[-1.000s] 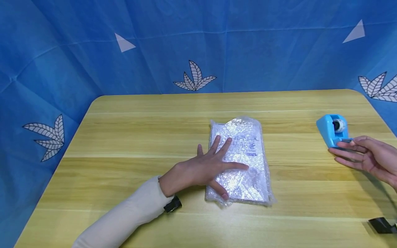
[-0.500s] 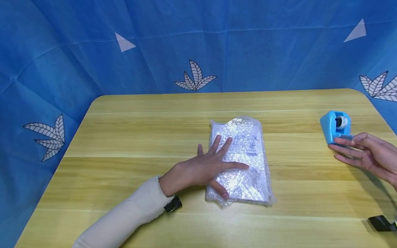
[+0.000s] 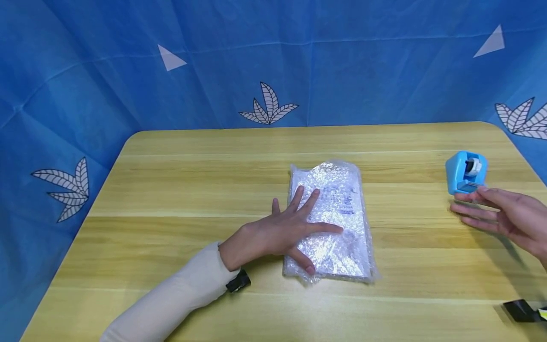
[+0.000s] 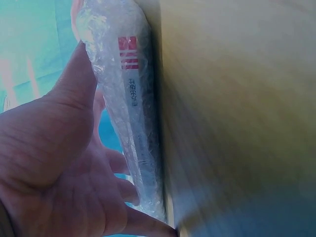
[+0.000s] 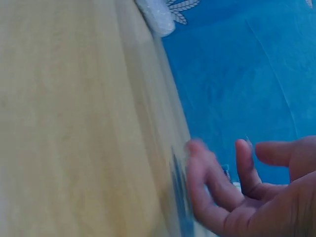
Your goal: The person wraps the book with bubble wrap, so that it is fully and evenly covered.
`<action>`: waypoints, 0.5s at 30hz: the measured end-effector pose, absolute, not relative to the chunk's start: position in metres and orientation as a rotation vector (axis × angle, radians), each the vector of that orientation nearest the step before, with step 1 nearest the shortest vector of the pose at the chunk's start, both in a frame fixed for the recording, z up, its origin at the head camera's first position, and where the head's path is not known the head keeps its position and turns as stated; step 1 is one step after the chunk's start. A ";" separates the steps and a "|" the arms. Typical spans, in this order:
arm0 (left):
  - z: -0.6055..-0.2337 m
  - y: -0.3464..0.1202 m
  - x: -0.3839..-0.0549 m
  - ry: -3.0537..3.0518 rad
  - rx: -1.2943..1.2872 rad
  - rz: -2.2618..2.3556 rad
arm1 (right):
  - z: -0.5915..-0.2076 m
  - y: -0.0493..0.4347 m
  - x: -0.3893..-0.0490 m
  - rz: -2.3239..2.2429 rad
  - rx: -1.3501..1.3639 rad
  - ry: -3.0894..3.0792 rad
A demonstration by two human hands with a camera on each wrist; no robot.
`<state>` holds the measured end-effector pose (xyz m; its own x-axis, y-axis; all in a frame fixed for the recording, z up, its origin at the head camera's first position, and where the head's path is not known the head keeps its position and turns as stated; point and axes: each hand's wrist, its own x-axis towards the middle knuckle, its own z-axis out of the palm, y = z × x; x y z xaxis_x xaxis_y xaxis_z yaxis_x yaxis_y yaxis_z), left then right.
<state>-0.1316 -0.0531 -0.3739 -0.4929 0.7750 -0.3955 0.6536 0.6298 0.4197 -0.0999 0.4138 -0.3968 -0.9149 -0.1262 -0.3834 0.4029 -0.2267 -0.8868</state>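
In the head view, my left hand [image 3: 282, 232] lies with fingers spread on a flat, bubble-wrapped package [image 3: 337, 194]. The left wrist view shows a red-and-white marked edge through the wrap [image 4: 129, 54], with the thumb over its near side. At the right of the table, my right hand [image 3: 513, 213] reaches toward a blue tape dispenser [image 3: 455, 172] bearing a small roll of tape [image 3: 475, 166]. Thumb and index finger are at the dispenser's cutter end, the other fingers extended below. In the right wrist view, the thumb [image 5: 274, 153] and index tips are slightly apart; any tape between them is unclear.
A light wood-grain table [image 3: 192, 190] carries the package and dispenser. Blue cloth [image 3: 363, 71] with leaf prints hangs behind it and at the sides. Black wrist-worn pieces show near the left wrist [image 3: 238, 281] and at the lower right [image 3: 520, 311].
The tape dispenser has shifted rightward and farther back, turning a little. The right thumb has moved slightly left and back. My left hand and the package stay put.
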 end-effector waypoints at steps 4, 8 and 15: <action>-0.373 -0.053 -0.132 2.299 1.116 0.276 | -0.398 0.412 -0.097 -2.141 0.457 1.813; -0.374 -0.053 -0.131 2.295 1.116 0.279 | -0.401 0.410 -0.096 -2.050 0.499 1.949; -0.373 -0.053 -0.132 2.292 1.119 0.295 | -0.406 0.408 -0.094 -2.107 0.441 1.896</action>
<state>-0.1315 -0.0534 -0.3734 -0.4900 0.7784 -0.3924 0.6534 0.6259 0.4257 -0.0941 0.4075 -0.4063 -0.9167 0.0014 -0.3996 0.3972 -0.1056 -0.9116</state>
